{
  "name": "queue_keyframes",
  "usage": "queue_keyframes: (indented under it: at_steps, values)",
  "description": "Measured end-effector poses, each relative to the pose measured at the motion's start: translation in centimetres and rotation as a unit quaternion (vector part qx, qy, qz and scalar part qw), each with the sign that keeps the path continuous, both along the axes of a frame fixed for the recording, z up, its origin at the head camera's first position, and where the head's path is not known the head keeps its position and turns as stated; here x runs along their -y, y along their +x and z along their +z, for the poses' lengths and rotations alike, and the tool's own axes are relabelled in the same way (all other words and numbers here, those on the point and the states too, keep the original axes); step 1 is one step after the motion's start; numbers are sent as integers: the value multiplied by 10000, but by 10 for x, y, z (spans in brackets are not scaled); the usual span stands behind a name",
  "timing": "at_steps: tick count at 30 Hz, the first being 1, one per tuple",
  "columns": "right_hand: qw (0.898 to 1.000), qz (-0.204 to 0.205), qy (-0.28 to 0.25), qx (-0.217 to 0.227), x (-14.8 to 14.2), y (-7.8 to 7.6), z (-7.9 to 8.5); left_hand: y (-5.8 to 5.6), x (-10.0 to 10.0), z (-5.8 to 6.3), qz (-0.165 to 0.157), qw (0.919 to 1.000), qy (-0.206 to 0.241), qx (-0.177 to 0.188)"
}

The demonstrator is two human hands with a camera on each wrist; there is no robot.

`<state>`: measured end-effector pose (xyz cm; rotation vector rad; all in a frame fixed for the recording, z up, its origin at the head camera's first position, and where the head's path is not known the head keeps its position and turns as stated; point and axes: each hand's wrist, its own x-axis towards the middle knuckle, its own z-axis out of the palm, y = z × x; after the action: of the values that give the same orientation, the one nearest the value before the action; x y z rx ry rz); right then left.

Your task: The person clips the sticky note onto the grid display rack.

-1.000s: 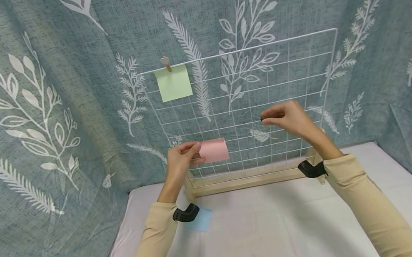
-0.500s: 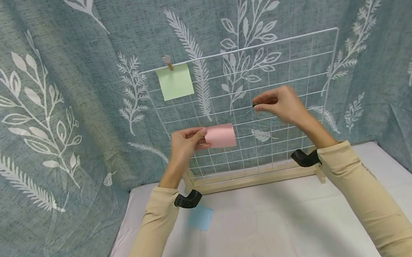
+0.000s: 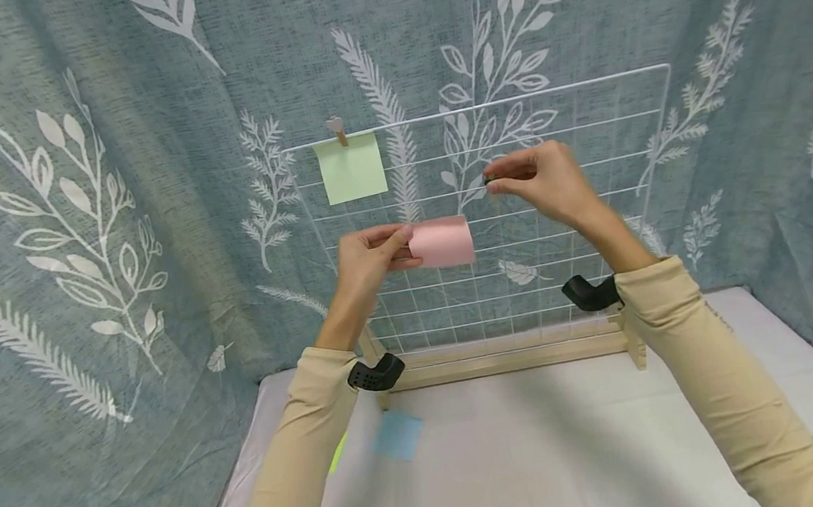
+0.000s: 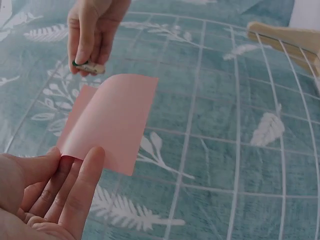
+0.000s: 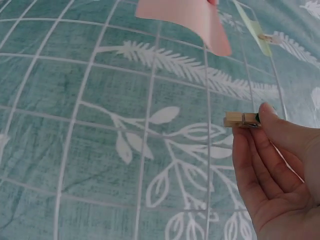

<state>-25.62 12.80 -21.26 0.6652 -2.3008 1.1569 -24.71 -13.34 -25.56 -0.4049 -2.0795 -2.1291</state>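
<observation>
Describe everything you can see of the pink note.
The pink note looks like a thin, plain sheet of paper, with no writing visible. It bends in a curve rather than lying flat. The left hand pinches it at one edge, holding it up in front of the white wire grid. In the head view it sits lower and further right than the green note.

Pink sticky note (image 3: 443, 243), centre of head frame: smooth matt paper. Clothespin (image 5: 235, 119), right of right-wrist frame: plain wood, metal spring (image 5: 250, 125). Grid panel (image 3: 476, 106): smooth white wire. Base rail (image 3: 514, 360), lower centre: pale matt wood. Backdrop curtain (image 3: 184, 194): textured matt cloth.
</observation>
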Motion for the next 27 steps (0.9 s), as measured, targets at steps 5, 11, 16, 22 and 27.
queue_keyframes:
  at_steps: [5,11,16,22,27]
  values:
    - [10000,1,21,-15,3,-2,9,0,-5,11,-54,9996,186,-184]
    - [9999,29,77,-115,8,-3,20,0,-9,23,-141,9986,307,-418]
    - [9994,40,189,-284,8,0,33,3,-11,29,-100,9982,315,-495]
    - [9994,49,3,-338,7,-1,53,8,-11,48,-71,9972,349,-658]
    - [9995,-33,-58,-320,10,-5,67,3,-13,62,38,9978,378,-535]
